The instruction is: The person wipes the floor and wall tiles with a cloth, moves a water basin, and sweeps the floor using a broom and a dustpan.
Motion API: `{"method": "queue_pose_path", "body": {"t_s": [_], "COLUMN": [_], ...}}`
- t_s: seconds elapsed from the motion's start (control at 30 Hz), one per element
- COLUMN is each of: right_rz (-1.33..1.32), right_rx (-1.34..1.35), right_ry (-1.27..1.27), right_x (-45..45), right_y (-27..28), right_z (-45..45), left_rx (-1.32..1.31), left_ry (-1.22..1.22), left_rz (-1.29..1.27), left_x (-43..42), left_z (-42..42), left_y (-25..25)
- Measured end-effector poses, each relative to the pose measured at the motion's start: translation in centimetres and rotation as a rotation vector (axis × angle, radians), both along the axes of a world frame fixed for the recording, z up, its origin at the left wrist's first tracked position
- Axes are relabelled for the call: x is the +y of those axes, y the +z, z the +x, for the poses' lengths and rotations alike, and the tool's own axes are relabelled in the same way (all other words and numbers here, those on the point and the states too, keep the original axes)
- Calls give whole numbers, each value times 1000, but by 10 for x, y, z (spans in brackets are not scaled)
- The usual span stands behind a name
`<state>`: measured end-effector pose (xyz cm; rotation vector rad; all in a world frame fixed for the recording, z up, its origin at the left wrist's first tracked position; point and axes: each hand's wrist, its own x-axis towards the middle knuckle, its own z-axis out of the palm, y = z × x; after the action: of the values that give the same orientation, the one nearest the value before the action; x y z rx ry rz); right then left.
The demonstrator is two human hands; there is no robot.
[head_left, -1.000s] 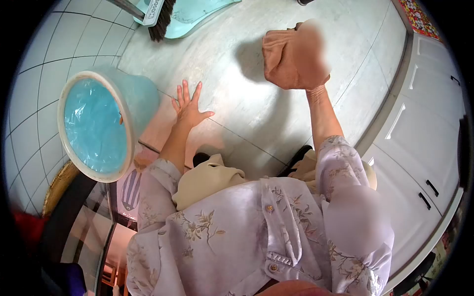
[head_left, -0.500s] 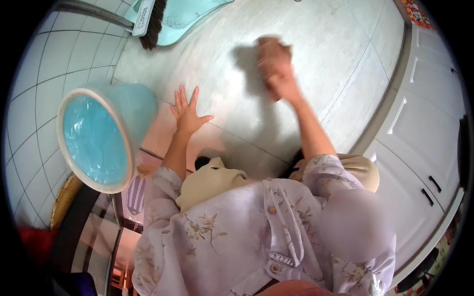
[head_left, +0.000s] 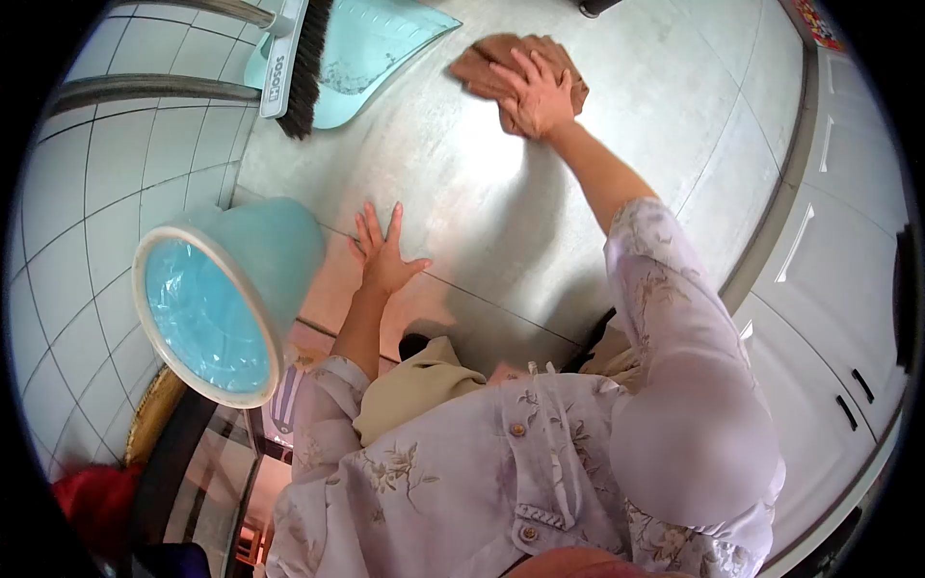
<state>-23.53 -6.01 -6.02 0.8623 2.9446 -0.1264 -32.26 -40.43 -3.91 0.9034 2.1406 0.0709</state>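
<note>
My right hand [head_left: 540, 96] lies with spread fingers on a brown cloth [head_left: 480, 69], pressing it against the pale floor tiles. The cloth is rumpled and spreads out past the fingertips on both sides. Lower and to the left, my left hand [head_left: 387, 260] rests on the floor, fingers wide apart, with nothing in it. Beside that hand stands a light blue bucket [head_left: 294, 255] with a pale rim; clear bluish plastic or liquid shows inside, I cannot tell which.
A light blue dustpan [head_left: 371, 67] and a dark-bristled broom [head_left: 308, 67] lie at the upper left, by the tiled wall [head_left: 116, 202]. White cabinets [head_left: 819, 279] line the right side. A red item [head_left: 96, 506] sits at the lower left.
My right hand has moved farther out with the cloth, from a bunched hold to spread fingers over it. The left hand keeps its place on the floor while the view has shifted slightly.
</note>
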Motion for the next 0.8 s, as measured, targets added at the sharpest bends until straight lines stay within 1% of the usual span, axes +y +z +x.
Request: {"method": "queue_pose_path", "body": {"t_s": [0.1, 0.17, 0.23, 0.27, 0.3, 0.33, 0.37, 0.4, 0.43, 0.53, 0.57, 0.63, 0.67, 0.73, 0.8], "right_rz": [-10, -10, -66, -63, -63, -77, -123, -180, -242, -296, -235, -177, -142, -72, -7], "right_rx": [-2, 38, 209, 258, 207, 195, 137, 86, 32, -31, -23, -56, -54, -35, -61], "right_ry": [-87, -111, -170, -154, -140, -93, -50, -24, 0, 35, -35, -309, -359, -368, -355], "right_x": [24, 19, -4, -32, -65, -99, -132, -167, -185, -170, -148, -97, -70, -14, 37], "right_y": [0, -1, -2, 7, 14, 9, 9, 21, 29, 24, 15, 19, 13, 12, 7], "right_z": [-15, -18, -10, 1, 17, 42, 70, 100, 123, 157, 158, 136, 130, 118, 110], "left_rx": [-7, -2, -24, -28, -6, 16, 17, 24, 26, 38, 34, 5, 4, -14, -16], "left_ry": [10, 4, 13, 7, 12, 17, 12, 25, 37, -46, -57, -142, -147, -106, -117], "left_rz": [21, 41, 9, 19, 19, 17, 27, 32, 32, 79, 76, 36, 27, -183, -188], "left_x": [-1, -2, 2, 3, 2, 1, 1, 1, 3, 18, 28, 52, 63, 82, 80], "left_z": [0, 0, 0, 0, 1, 2, 2, 3, 4, 0, -3, -9, -8, -5, -6], "left_y": [-1, 2, 4, 4, 1, 1, 3, 5, 6, 9, 10, 12, 16, 20, 14]}}
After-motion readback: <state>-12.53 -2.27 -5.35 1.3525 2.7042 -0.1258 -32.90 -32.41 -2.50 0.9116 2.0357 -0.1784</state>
